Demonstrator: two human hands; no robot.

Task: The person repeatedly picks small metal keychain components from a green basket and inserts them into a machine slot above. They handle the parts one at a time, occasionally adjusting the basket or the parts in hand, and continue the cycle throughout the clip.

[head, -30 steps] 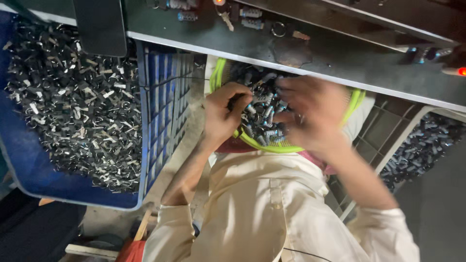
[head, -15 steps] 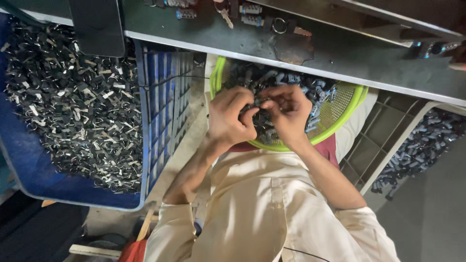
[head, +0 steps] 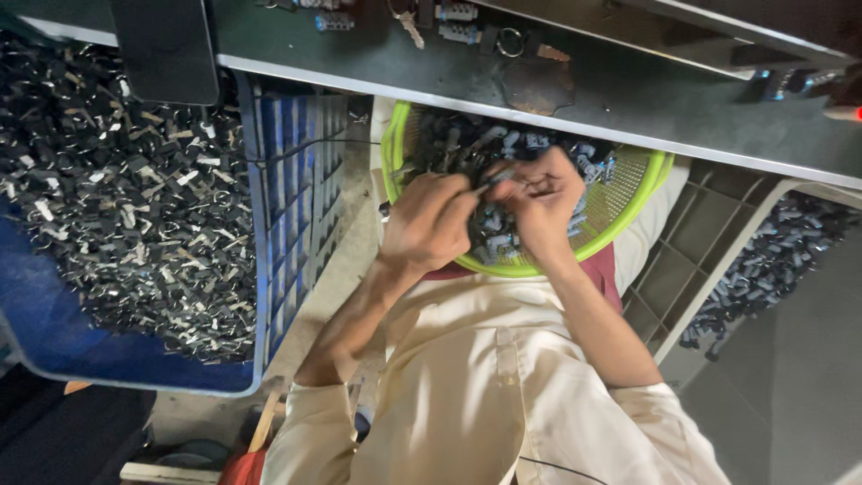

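Hands are meeting over the green basket (head: 628,208) resting in my lap, and I am watching them work together on one small dark part (head: 496,179). My left hand (head: 431,220) is curling shut around its near end while my right hand (head: 541,199) is pinching the other end, knuckles almost touching. More small dark and silver parts (head: 503,241) are lying loose in the basket beneath them. Left of the basket, a blue crate (head: 296,189) is holding a heap of similar metal pieces (head: 117,224). Farther off, the dark bench (head: 628,99) is carrying a few small fittings (head: 456,13).
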